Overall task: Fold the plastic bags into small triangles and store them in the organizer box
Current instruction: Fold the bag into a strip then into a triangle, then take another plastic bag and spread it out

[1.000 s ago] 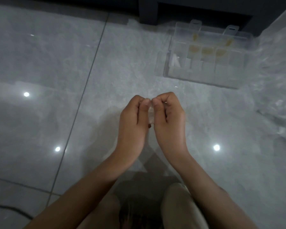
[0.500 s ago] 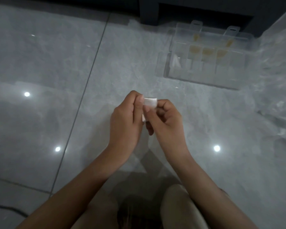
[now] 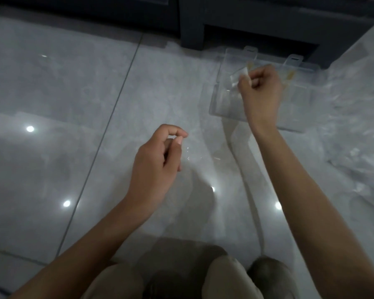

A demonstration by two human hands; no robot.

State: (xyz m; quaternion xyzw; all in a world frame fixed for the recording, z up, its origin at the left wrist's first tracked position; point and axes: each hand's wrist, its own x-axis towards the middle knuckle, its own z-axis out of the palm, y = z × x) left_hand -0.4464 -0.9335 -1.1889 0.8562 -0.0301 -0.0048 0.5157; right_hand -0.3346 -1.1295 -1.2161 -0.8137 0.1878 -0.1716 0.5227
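Observation:
My right hand point(image 3: 260, 87) pinches a small folded clear plastic bag point(image 3: 238, 77) and holds it over the left part of the clear organizer box point(image 3: 294, 117). The box lies open on the floor at the upper right, with a few yellowish pieces in its back compartments; my hand and forearm hide its middle. My left hand point(image 3: 156, 165) hovers over the floor at the centre, its fingers loosely curled with thumb and forefinger near each other, holding nothing that I can see.
A heap of crumpled clear plastic bags point(image 3: 358, 126) covers the floor at the right. Dark furniture point(image 3: 257, 20) stands behind the box. Glossy grey floor tiles point(image 3: 63, 93) spread to the left. My knees point(image 3: 229, 277) are at the bottom.
Both hands held the folded bag together at the centre. Now my right hand has carried it up and right over the box, and my left hand has let go.

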